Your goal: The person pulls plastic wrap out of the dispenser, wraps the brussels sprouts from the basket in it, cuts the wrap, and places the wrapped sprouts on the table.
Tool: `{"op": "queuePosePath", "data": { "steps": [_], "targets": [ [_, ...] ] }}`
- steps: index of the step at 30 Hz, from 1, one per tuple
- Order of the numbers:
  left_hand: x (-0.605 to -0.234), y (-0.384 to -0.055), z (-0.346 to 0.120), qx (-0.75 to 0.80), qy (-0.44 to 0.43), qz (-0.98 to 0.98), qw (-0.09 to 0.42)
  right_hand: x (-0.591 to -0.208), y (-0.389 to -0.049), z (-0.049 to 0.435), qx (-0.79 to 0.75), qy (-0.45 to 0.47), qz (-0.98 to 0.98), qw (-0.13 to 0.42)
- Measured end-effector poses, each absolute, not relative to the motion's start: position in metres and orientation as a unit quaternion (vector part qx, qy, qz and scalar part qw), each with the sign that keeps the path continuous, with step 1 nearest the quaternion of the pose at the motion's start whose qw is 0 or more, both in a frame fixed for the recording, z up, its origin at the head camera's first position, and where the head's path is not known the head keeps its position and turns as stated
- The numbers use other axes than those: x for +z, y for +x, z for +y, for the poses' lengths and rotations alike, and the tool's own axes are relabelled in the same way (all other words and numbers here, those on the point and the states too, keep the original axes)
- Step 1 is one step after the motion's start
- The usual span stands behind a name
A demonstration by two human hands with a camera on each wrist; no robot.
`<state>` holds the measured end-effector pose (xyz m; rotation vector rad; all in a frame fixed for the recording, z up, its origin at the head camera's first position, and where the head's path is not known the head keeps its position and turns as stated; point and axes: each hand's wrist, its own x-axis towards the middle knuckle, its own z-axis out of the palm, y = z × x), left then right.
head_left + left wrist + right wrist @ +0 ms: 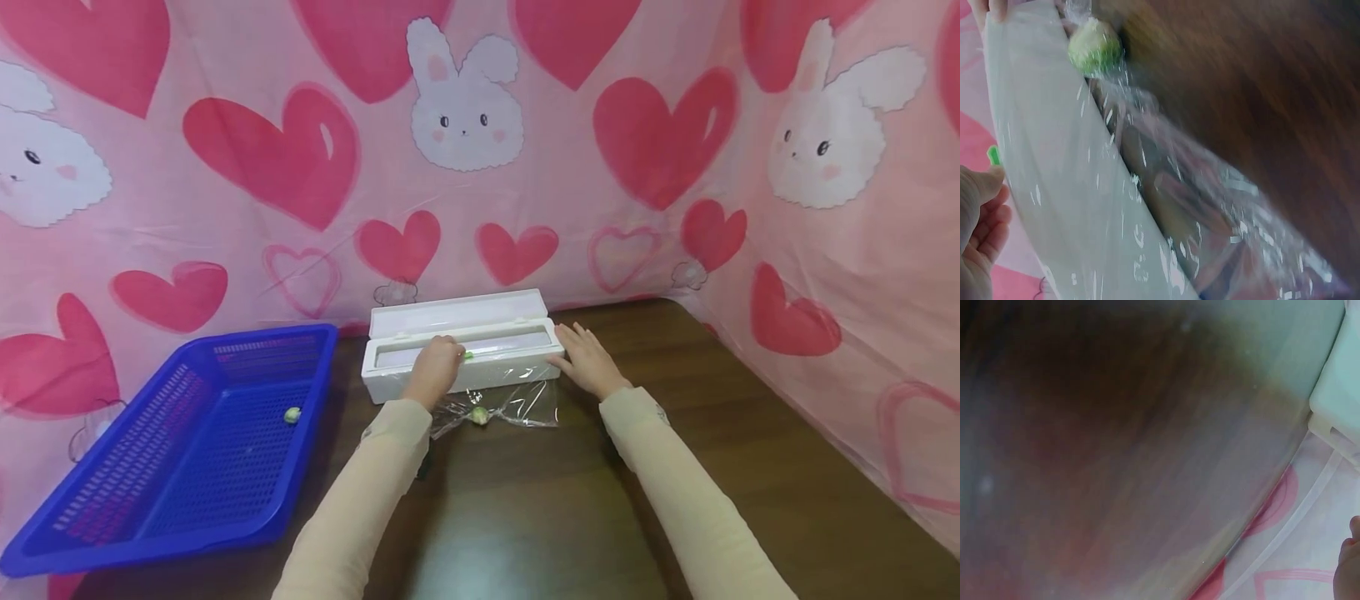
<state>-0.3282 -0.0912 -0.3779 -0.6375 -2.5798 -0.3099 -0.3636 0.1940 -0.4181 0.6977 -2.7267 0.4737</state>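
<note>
A white cling film dispenser box with its lid raised sits at the back of the table. My left hand is at its top front edge, pinching a small green slide cutter between thumb and fingers. My right hand rests against the box's right end with its fingers extended; in the right wrist view only a bit of that hand shows. Clear cling film hangs over the front onto the table. On the film lies a small green Brussels sprout.
A blue plastic basket stands at the left, with another Brussels sprout inside near its right wall. The dark wooden table extends in front and to the right. A pink curtain with hearts and rabbits surrounds the back and right side.
</note>
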Motion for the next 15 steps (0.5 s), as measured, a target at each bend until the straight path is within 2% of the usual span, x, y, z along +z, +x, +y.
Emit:
{"op": "queuePosePath", "data": {
  "steps": [15],
  "targets": [
    [-0.367,-0.313,-0.161,-0.075,-0.195,-0.957,0.204,-0.418,-0.363,0.191,0.175,0.243,-0.942,0.152]
  ]
}}
